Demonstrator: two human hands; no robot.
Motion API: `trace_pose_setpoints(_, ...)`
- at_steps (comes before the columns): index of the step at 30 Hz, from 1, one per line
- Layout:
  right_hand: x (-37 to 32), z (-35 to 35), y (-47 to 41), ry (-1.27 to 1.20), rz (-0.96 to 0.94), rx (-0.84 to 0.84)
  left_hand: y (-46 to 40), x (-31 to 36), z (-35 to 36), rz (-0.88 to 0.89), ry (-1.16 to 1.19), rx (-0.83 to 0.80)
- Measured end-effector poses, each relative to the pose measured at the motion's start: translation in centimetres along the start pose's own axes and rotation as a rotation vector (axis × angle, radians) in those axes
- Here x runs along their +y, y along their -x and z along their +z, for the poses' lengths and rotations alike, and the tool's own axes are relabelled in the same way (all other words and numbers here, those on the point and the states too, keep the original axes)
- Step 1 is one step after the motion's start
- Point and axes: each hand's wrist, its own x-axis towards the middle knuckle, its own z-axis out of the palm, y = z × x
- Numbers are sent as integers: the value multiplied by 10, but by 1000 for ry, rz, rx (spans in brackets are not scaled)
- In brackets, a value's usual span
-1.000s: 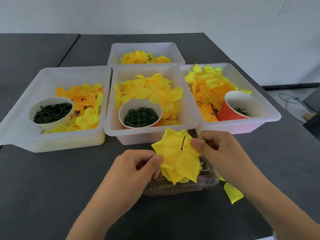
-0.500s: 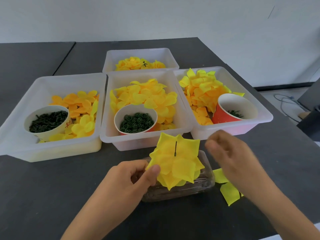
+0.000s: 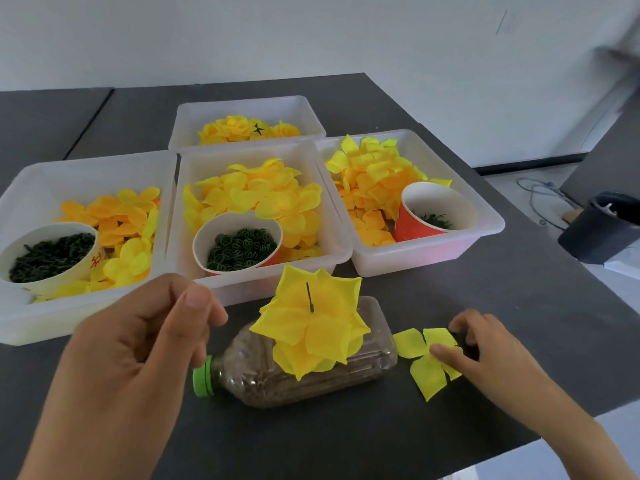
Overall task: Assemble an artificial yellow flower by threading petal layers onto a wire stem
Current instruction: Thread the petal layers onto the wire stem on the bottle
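Reaching for a loose petal layer (image 3: 427, 358) on the table (image 3: 519, 306), the right hand (image 3: 485, 355) pinches it; the left hand (image 3: 138, 341) hovers half-curled, empty. Next, seemingly, threading it onto the flower's (image 3: 311, 330) wire (image 3: 309, 296), propped against the bottle (image 3: 294, 382).

A plain white wall (image 3: 311, 36) is seen behind a dark grey matte counter (image 3: 467, 306). A seam is noted across the counter's far left. At right, pale floor (image 3: 512, 188), loose grey cables (image 3: 540, 199) and a black round bin (image 3: 599, 226) are observed.
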Motion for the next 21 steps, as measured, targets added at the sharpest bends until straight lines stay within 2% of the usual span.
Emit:
trace_pose_setpoints(5,-6,8,0,44,-11,-43,3,12,10,42,97,-8)
trace_pose_setpoints(10,-6,10,5,-35,-44,-1,7,21,11,42,119,-2)
trace_pose_setpoints(12,-5,-1,8,-199,-58,-39,9,25,13,41,167,7)
trace_pose_setpoints(16,-22,-54,25,-793,-132,-117,9,40,19,62,253,-8)
trace_pose_setpoints(18,-41,-80,33,-905,-254,-129,8,47,19,85,274,-24)
trace_pose_setpoints(21,-77,-109,43,-923,-469,-122,5,56,18,154,219,-66)
